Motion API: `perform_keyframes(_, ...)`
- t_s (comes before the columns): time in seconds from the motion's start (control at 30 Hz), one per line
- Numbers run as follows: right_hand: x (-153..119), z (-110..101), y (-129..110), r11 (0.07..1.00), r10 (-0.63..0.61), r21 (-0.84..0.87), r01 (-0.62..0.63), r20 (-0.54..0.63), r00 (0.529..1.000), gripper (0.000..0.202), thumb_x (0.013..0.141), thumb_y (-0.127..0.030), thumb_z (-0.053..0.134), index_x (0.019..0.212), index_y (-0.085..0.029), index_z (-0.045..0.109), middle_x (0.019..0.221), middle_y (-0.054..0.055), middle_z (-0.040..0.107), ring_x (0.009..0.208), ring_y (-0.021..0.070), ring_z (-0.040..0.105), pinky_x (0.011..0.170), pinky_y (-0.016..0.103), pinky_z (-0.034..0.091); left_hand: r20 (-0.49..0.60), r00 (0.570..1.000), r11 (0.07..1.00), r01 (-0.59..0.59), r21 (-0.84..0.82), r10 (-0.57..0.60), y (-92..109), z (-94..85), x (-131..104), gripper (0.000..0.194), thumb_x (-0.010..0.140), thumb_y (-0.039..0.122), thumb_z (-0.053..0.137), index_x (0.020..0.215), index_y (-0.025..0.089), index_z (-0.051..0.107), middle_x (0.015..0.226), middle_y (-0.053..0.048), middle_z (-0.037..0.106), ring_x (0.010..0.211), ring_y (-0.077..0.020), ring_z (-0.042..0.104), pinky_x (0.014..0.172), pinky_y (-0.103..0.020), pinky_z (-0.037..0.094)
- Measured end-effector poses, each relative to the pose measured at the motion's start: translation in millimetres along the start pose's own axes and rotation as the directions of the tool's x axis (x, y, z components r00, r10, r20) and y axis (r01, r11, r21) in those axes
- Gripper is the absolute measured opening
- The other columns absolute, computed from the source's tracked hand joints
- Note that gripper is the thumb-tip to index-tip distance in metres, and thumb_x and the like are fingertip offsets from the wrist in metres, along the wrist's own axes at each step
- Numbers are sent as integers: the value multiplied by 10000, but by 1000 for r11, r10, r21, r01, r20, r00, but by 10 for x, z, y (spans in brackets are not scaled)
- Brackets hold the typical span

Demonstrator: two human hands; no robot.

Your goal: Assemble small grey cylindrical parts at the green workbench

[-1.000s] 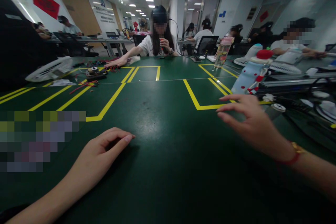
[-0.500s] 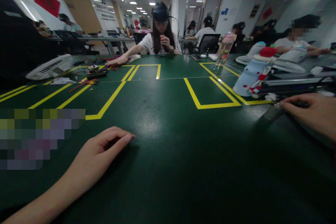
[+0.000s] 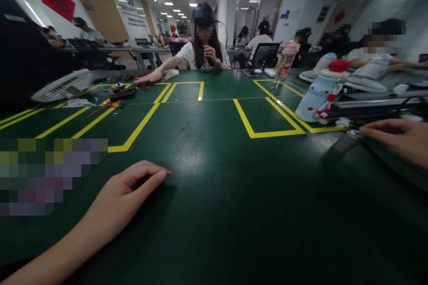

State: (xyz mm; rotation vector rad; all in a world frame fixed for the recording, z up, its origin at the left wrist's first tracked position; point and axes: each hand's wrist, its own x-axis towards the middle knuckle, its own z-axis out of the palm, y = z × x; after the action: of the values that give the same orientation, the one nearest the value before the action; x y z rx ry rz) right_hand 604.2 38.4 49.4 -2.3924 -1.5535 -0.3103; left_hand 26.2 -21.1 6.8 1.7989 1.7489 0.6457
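Note:
My left hand [image 3: 138, 182] rests on the dark green table [image 3: 214, 213] at the lower left. Its thumb and fingers are pressed together at the tips, and nothing shows between them. Far to the right, my right hand [image 3: 399, 139] is closed in a pinch at the upper end of a small grey cylinder [image 3: 343, 143]. That cylinder lies tilted near the tabletop, its light end toward my fingertips. Just behind it is a white crumpled bit [image 3: 343, 122]. A light blue bottle [image 3: 312, 100] with a red top stands beyond, to the left.
Yellow tape lines [image 3: 277, 134] mark the table. Black rails [image 3: 374, 106] and white fans [image 3: 364, 83] lie at the right; a clear bottle [image 3: 285, 64] stands farther back. Wires [image 3: 107, 109] and a white fan [image 3: 65, 85] sit at the left. A co-worker's hand [image 3: 150, 78] reaches across opposite.
My right hand has shifted slightly right, and more of the grey cylinder's light end shows. The left hand stays in place.

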Motion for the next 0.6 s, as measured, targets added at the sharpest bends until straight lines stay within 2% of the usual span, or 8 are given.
perform_keyframes(0.1, -88, -94, -160, 989, 144, 14, -147, 132, 981, 553, 719, -663, 529, 1037, -268, 749, 1018, 98, 698, 814, 268, 577, 720, 387, 417, 5, 1000, 1000, -6, 8, 6, -4, -4, -5, 404, 879, 609, 527, 968, 266, 721, 1066, -35, 731, 1010, -266, 646, 908, -350, 477)
perform_keyframes(0.23, -175, -160, -295, 985, 116, 103, -135, 175, 978, 461, 739, -543, 566, 1026, -228, 742, 984, 99, 704, 830, 255, 593, 760, 370, 421, 6, 1000, 1000, -8, 18, 8, -5, -5, -5, 402, 875, 611, 529, 959, 269, 722, 1064, -31, 734, 996, -264, 652, 896, -348, 482)
perform_keyframes(0.37, -176, -139, -295, 984, 156, 61, -165, 129, 979, 530, 728, -617, 580, 1028, -209, 735, 964, 118, 701, 803, 267, 587, 721, 380, 420, 13, 1000, 1000, -7, 6, 7, 4, -2, 3, 392, 885, 601, 530, 968, 265, 714, 1079, -28, 727, 1015, -258, 646, 908, -341, 470)
perform_keyframes(0.43, -158, -121, -274, 986, 152, 52, -160, 144, 978, 557, 735, -651, 572, 1027, -205, 736, 962, 128, 700, 802, 272, 590, 714, 383, 419, 19, 1000, 1000, -4, 1, 4, 9, 0, 4, 387, 889, 595, 533, 968, 259, 708, 1071, -28, 725, 1023, -257, 643, 916, -342, 463)
perform_keyframes(0.6, -127, -124, -241, 975, 133, 146, -165, 204, 970, 478, 757, -535, 607, 1119, -249, 733, 1012, 86, 713, 878, 257, 613, 781, 365, 421, -1, 1000, 1000, -26, 14, 26, -4, 0, 7, 378, 882, 591, 539, 938, 264, 721, 1038, -18, 743, 986, -252, 659, 884, -326, 478)
